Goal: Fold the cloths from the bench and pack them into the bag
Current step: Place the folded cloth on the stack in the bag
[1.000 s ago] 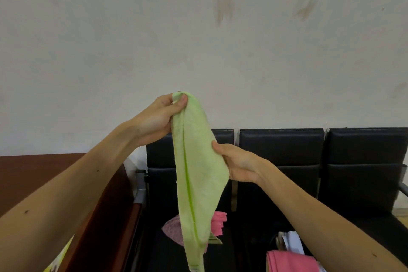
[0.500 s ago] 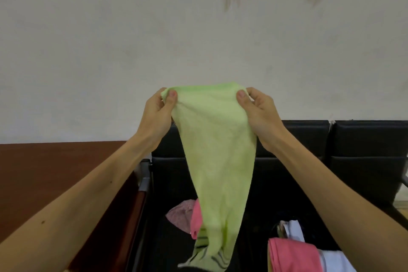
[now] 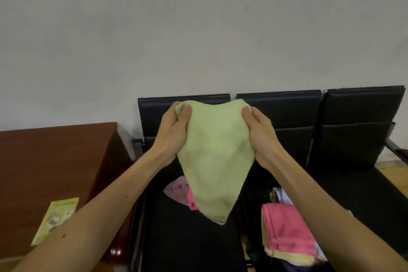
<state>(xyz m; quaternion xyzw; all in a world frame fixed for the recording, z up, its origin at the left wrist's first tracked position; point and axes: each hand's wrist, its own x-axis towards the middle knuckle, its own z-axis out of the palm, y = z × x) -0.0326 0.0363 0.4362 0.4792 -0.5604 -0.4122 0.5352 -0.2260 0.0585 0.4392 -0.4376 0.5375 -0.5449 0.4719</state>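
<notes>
Lowered green cloth point(image 3: 214, 157), pinched by left hand point(image 3: 174, 132) and right hand point(image 3: 260, 137), overhangs bench point(image 3: 353, 117).

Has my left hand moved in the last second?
Yes, downward. The left hand was above the top of the bench back, against the wall; now it is below that top edge.

bare left forearm point(image 3: 99, 216) with two small dark moles, bare right forearm point(image 3: 320, 201), short plain nails on the fingers point(image 3: 186, 110).

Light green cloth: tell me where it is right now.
Head view, centre: the light green cloth hangs in the air, top corners pinched by the left hand and right hand, above the black padded bench.
</notes>
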